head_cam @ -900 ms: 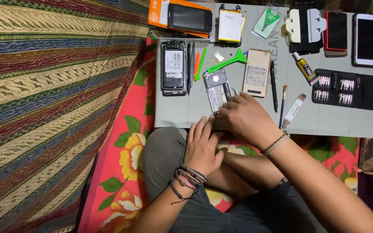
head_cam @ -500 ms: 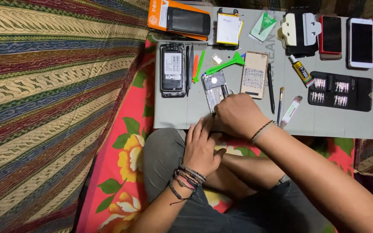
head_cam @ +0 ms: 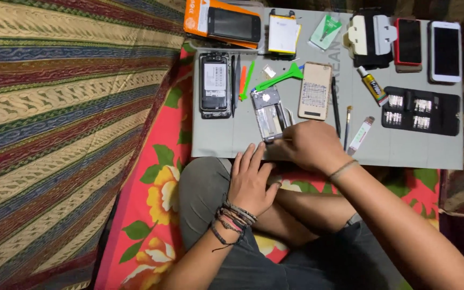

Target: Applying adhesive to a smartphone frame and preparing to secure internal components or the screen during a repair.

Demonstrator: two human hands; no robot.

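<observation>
**Opened phone frame under both hands at the near edge of the grey mat**

The opened phone frame lies on the grey work mat, near the mat's front edge and left of its middle. The right hand is curled over the frame's lower end, fingers closed as if pinching a thin tool against it; the tool tip itself is too small to identify. The left hand rests flat, fingers spread, just below the frame at the mat's edge, steadying it.

Relative to the frame: a second opened phone lies to its left, with slim pry tools between them; a green plastic scraper touches its upper end; a gold-backed phone lies just to its right. Beyond that are a glue tube and a black bit case; a battery sits at the mat's far edge.

To work this step well, it seems wise to keep the frame pinned flat with the left hand, apply small, level force at the lower end, and avoid levering against the thin frame.
</observation>
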